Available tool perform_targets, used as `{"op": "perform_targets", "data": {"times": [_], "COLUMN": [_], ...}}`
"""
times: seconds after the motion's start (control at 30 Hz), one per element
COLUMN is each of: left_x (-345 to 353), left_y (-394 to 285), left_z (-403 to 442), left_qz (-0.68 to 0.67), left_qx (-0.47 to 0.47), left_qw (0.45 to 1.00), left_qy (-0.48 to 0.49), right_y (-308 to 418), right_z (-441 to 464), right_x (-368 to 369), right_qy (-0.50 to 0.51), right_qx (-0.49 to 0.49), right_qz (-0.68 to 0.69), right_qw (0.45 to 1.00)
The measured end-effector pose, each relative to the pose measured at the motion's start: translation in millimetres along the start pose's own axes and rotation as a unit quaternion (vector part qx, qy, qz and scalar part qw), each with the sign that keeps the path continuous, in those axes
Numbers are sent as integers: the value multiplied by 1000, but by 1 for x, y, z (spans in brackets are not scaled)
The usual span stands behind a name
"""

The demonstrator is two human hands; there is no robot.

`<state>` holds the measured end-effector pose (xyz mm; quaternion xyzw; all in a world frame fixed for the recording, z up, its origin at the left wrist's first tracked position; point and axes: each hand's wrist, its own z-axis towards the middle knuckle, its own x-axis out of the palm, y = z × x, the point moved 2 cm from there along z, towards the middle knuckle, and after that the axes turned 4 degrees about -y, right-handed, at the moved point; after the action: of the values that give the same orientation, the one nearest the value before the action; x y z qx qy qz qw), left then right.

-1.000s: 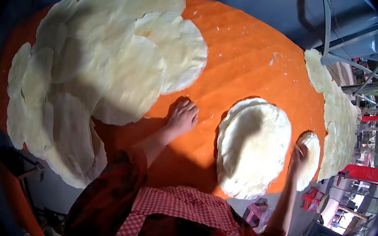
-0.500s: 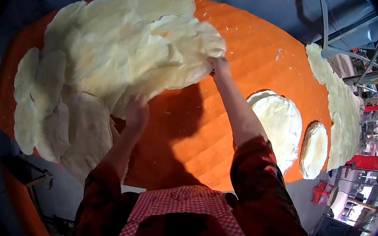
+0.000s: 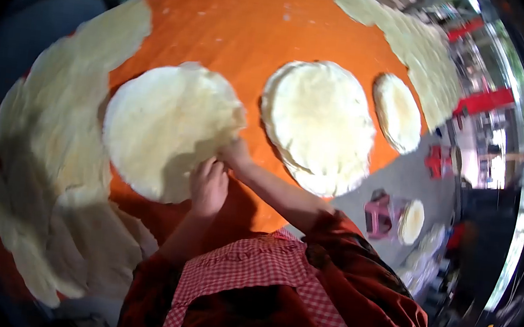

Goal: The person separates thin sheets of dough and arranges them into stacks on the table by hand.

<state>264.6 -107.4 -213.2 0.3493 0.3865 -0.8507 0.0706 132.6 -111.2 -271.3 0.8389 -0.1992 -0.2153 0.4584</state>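
Note:
A large round flatbread (image 3: 163,127), thin and pale, lies over the orange tabletop left of centre. At its near right edge my right hand (image 3: 235,154) is closed on the rim. My left hand (image 3: 209,188) is right beside it, with curled fingers pinching the same edge. The two hands almost touch, and some of the right fingertips are hidden. A pile of overlapping flatbreads (image 3: 49,122) spreads along the left side. To the right of my hands sits a thick round stack of flatbreads (image 3: 317,121).
The orange tabletop (image 3: 238,20) curves away ahead. A smaller stack (image 3: 397,112) sits near its right edge, and more overlapping flatbreads (image 3: 408,45) cover the far right. On the floor at right stand a pink stool (image 3: 381,215) and a red stool (image 3: 438,161).
My view has turned to the right. Both hands have come close together, and a round flatbread now lies apart from the left pile, on the orange surface between pile and stack.

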Motion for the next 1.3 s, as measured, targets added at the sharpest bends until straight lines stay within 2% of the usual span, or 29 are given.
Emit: {"op": "perform_targets", "data": {"times": [0.03,0.07,0.13,0.17,0.2,0.23,0.27,0.3,0.33,0.37,0.4,0.47,0.5,0.53,0.57,0.6,0.63,0.67,0.7,0.73,0.77,0.8,0.83,0.97,1.07,1.17,1.3], "left_x": [-14,-15,-31,-27,-20,-12,-1,14,28,28,42,81,101,119,137,147,155,161,164,165,162,160,162,161,162,171,185], "left_y": [-10,-5,-11,-17,-29,-37,-39,-41,-49,-71,-84,-95,-105,-114,-121,-129,-133,-139,-144,-151,-162,-171,-176,-186,-175,-179,-165], "left_z": [-2,-22,-48,-49,-50,-49,-43,-36,-25,-7,2,4,1,-3,-11,-19,-23,-28,-32,-33,-29,-25,-23,-16,-20,-19,-28], "left_qz": [-31,-86,-225,-330,-424,-506,-657,-764,-817,-829,-850,-854,-818,-773,-733,-689,-642,-590,-540,-472,-461,-451,-454,-379,-385,-446,-516], "left_qx": [50,61,16,-112,-240,-362,-448,-388,-403,-398,-396,-400,-420,-442,-475,-492,-505,-519,-523,-520,-511,-499,-511,-523,-509,-514,-496], "left_qw": [998,993,973,933,865,770,589,500,407,391,346,325,384,442,478,525,572,614,658,712,725,739,728,761,768,726,696], "left_qy": [-39,-52,49,89,121,143,145,127,63,44,44,75,89,108,91,87,82,77,28,-8,-24,-41,-51,-54,-42,-94,-54], "right_y": [16,40,122,168,195,190,196,188,175,162,128,71,31,-13,-34,-47,-43,-33,-26,-31,-15,-20,-20,-46,-49,-56,-39], "right_z": [14,21,12,-14,-33,-25,-44,-57,-74,-89,-85,-83,-69,-47,-50,-57,-67,-82,-94,-97,-104,-99,-98,-62,-45,-27,-45], "right_x": [5,4,-23,-47,-78,-109,-144,-180,-216,-247,-282,-334,-360,-398,-412,-420,-417,-403,-387,-374,-358,-345,-335,-307,-307,-311,-305], "right_qy": [-15,-24,20,-3,-21,-53,-60,-68,-43,-64,-58,-90,-114,-143,-237,-321,-297,-234,-139,-37,23,67,71,31,61,91,92], "right_qx": [-61,-121,-222,-209,-194,-173,-164,-155,-158,-136,-150,-112,-141,-104,-176,-244,-322,-332,-347,-382,-493,-494,-523,-549,-510,-505,-480], "right_qz": [80,157,0,-58,-116,-126,-109,-57,66,97,149,140,96,-151,-302,-440,-357,-265,-230,-247,-266,-253,-284,-392,-274,-250,-236], "right_qw": [995,980,975,976,974,975,979,984,984,984,976,980,979,973,906,802,825,874,899,890,828,829,800,737,813,821,840]}}
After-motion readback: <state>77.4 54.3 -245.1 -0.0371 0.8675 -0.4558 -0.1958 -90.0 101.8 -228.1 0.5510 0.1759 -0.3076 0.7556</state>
